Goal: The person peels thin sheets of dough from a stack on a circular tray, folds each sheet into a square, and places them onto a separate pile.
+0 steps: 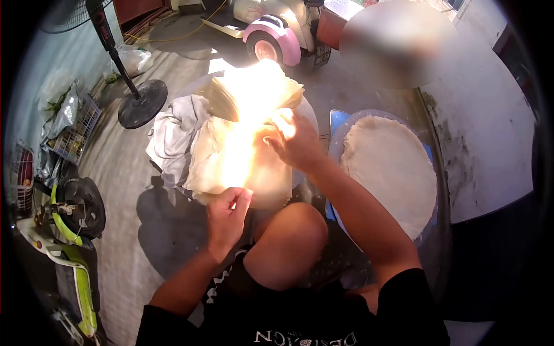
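A broad stack of thin pale dough sheets [268,167] lies in front of my knees on a round base, and strong sunlight bleaches its middle. My left hand [226,222] is closed in a pinch at the near edge of the top sheet. Over the stack's far right part is my right hand [291,135], its thumb apart from the fingers. The fingertips are close to a second, smaller pile of sheets [225,101] at the back; glare hides whether they touch it. A crumpled grey cloth [179,130] lies against the stack's left side.
To my right, a round tray [434,222] bears a wide mass of pale dough [389,167] above something blue. A fan base [142,104] stands at the back left. Crates [78,130] and a green-framed bike [83,282] line the left; a pink-fendered scooter [271,40] is behind.
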Available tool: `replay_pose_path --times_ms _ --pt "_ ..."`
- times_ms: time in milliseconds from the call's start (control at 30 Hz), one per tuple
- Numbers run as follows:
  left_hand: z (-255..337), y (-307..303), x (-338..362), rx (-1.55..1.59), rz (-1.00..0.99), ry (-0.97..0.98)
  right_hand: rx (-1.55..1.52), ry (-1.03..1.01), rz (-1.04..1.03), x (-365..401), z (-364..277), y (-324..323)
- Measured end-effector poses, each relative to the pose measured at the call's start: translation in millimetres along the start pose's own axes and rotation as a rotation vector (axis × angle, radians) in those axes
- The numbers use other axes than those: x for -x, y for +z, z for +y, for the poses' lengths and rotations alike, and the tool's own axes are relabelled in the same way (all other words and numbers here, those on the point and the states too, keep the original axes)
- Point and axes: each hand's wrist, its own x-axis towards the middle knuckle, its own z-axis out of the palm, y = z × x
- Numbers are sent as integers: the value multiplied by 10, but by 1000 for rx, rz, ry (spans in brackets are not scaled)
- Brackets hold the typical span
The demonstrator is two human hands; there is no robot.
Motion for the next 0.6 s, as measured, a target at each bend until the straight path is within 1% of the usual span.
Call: replay_pose_path --times_ms 33,67,100,133,167,200,233,267,300,333,367,400,433,467,500,533,600 --pt "65 -97 -109 -241 91 340 23 -56 -141 55 -120 -103" --pt "211 -189 -274 -469 131 564 46 -110 -280 105 -207 -162" --pt "163 -255 -441 -677 140 611 53 -94 -271 201 -162 -52" --pt "180 -303 -614 -902 88 615 53 -112 -296 340 -32 136" --pt "77 -340 -720 -1000 48 594 63 -115 -310 428 59 200" --pt "-113 -376 -875 -1100 11 585 89 -66 -279 429 72 148" --pt "-616 -490 -1098 -1117 -29 600 48 -33 -393 422 50 120" --pt "-982 -530 -1245 -1137 -69 609 -5 -2 -508 427 29 111" --pt "-776 -465 -1186 -976 -124 634 4 42 -482 438 10 122" --pt "-542 -447 -1131 -818 -178 649 5 33 -515 433 -19 133" --pt "-362 -428 -1109 -820 -205 682 3 20 -549 417 -21 128" --pt "-216 -413 -1071 -790 -294 563 9 49 -530 397 -21 84" --pt "-144 -377 -1047 -759 -378 442 -21 36 -532 382 -16 34" --pt "-159 -368 -1043 -763 -399 464 -51 22 -535 395 -4 -17" --pt "-229 -416 -1069 -801 -369 497 -83 15 -365 463 21 -43" --pt "-329 -486 -1124 -834 -337 529 -72 36 -352 522 98 -93" --pt "-562 -642 -1219 -893 -268 578 -45 104 -188 664 233 -268"
